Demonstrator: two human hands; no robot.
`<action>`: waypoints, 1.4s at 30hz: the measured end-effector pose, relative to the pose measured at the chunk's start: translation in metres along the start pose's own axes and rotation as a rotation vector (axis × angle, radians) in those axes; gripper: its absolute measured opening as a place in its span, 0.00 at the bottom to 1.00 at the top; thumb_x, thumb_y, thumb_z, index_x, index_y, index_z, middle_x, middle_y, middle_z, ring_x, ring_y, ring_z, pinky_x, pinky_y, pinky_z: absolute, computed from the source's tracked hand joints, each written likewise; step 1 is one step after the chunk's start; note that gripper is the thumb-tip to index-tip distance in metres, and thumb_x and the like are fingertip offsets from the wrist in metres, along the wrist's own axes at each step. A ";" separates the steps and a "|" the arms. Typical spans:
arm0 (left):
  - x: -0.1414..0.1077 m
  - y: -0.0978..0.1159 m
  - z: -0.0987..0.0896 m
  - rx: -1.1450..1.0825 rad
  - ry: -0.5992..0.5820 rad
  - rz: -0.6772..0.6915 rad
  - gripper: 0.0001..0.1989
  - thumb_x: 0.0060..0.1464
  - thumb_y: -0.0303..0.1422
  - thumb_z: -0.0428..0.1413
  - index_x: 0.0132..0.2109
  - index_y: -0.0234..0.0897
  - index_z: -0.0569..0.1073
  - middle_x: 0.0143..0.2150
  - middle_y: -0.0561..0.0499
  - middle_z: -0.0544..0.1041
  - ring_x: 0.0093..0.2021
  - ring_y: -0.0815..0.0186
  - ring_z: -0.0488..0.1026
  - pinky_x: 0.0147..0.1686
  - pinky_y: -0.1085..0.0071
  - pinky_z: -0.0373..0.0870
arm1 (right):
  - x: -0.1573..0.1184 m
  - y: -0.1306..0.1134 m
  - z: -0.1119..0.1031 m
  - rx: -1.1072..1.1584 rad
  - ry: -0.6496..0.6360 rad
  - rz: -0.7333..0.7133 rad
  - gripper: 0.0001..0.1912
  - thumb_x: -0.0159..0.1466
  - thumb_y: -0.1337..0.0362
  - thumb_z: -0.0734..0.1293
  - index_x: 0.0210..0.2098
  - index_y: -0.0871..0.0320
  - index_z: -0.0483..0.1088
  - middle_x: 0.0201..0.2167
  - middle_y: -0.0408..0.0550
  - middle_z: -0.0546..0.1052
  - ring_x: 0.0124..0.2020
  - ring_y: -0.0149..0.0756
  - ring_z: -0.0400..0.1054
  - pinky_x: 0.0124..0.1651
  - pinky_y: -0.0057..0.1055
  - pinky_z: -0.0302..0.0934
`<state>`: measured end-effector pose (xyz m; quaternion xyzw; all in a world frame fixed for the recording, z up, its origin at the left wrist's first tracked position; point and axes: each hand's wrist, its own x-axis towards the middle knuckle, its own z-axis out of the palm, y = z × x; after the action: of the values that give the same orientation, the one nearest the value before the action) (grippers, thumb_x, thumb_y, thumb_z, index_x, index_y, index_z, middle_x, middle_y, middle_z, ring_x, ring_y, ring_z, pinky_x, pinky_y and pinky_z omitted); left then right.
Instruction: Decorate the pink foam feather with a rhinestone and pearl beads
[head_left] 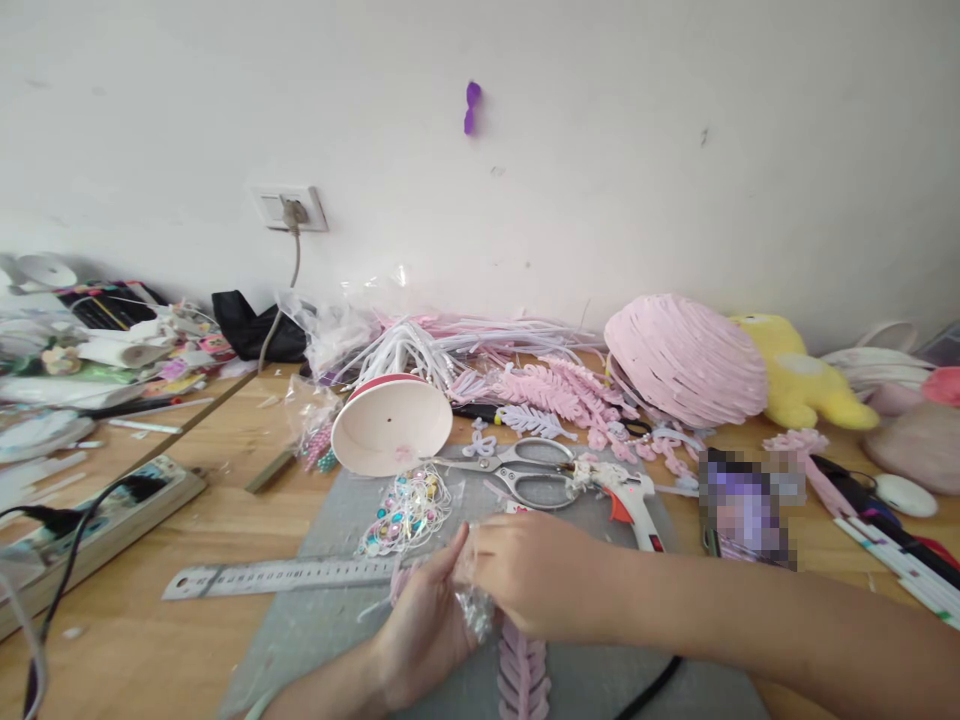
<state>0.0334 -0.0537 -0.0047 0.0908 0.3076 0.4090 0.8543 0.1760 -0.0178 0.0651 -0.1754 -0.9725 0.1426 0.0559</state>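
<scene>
My left hand (420, 630) cups a small clear plastic bag (475, 612) with shiny silvery bits in it, its thumb pointing up. Curled over the bag's upper part is my right hand (544, 570), its fingertips at the plastic and partly hidden. Below it lies a pink fuzzy leaf-shaped strip (523, 675) on the grey cutting mat (315, 640). A steel ruler (262, 577) reaches toward my left hand. Just beyond my hands are a clear bag of coloured gems and white thread (409, 510), grey-handled scissors (525, 470) and a white glue gun (634, 500).
A white bowl-shaped cup (394, 425) lies tipped at the mat's far edge. Behind it are white and pink fuzzy stems (409, 350), a pink ribbed dome (682, 360) and a yellow plush toy (806, 375). A power strip (112, 535) sits left; a blurred phone (742, 510) right.
</scene>
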 end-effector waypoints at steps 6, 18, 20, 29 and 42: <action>0.002 0.006 0.009 0.000 -0.086 0.026 0.11 0.59 0.30 0.50 0.33 0.30 0.74 0.29 0.48 0.76 0.30 0.68 0.73 0.36 0.72 0.69 | -0.006 0.008 -0.007 1.337 0.348 0.654 0.09 0.61 0.72 0.55 0.35 0.61 0.66 0.24 0.41 0.68 0.22 0.25 0.63 0.28 0.24 0.59; -0.002 0.006 0.011 -0.015 0.088 0.174 0.14 0.62 0.39 0.48 0.43 0.34 0.74 0.38 0.49 0.78 0.34 0.65 0.73 0.41 0.69 0.65 | -0.028 0.012 -0.008 1.708 0.202 0.913 0.11 0.57 0.61 0.65 0.24 0.61 0.60 0.17 0.34 0.57 0.16 0.19 0.46 0.18 0.19 0.40; -0.002 0.006 0.011 -0.013 0.081 0.170 0.14 0.61 0.38 0.48 0.42 0.35 0.74 0.38 0.49 0.78 0.35 0.64 0.74 0.41 0.69 0.65 | -0.028 0.010 -0.012 1.608 0.164 0.874 0.13 0.56 0.59 0.66 0.23 0.61 0.60 0.15 0.32 0.53 0.16 0.18 0.42 0.18 0.19 0.38; 0.000 0.011 0.008 0.021 0.216 0.164 0.13 0.62 0.35 0.47 0.42 0.33 0.73 0.36 0.47 0.78 0.34 0.64 0.75 0.41 0.68 0.70 | -0.104 0.132 -0.068 0.149 -0.009 0.973 0.14 0.59 0.62 0.59 0.35 0.59 0.75 0.23 0.46 0.73 0.23 0.30 0.63 0.27 0.26 0.53; -0.002 0.012 0.007 -0.028 0.176 0.046 0.14 0.61 0.33 0.49 0.50 0.35 0.73 0.37 0.47 0.80 0.38 0.60 0.77 0.47 0.64 0.69 | -0.154 0.181 -0.033 -0.121 -0.172 0.861 0.15 0.60 0.66 0.59 0.38 0.61 0.77 0.35 0.55 0.78 0.32 0.40 0.71 0.33 0.30 0.57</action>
<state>0.0292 -0.0473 0.0068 0.0497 0.3738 0.4392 0.8154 0.3838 0.0984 0.0334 -0.5549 -0.8186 0.1096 -0.1001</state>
